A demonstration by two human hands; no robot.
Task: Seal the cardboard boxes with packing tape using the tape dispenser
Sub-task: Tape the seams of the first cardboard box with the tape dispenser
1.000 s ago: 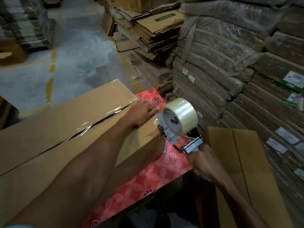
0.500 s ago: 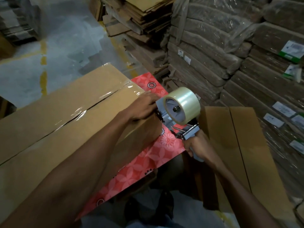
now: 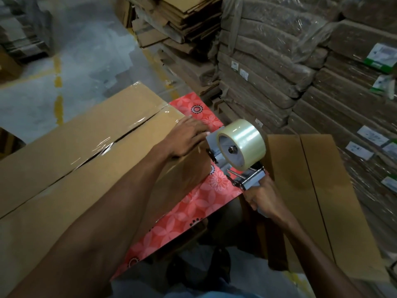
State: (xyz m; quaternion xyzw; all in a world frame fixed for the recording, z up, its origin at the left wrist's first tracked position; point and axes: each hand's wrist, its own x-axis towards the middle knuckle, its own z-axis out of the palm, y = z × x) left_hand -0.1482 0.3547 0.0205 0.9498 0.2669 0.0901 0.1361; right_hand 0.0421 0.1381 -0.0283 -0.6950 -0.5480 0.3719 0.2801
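One tape dispenser (image 3: 236,155) points up-left, against the box (image 3: 86,160) end.

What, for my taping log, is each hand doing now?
Left hand: open, pressing on the cardboard box.
Right hand: gripping the tape dispenser handle.
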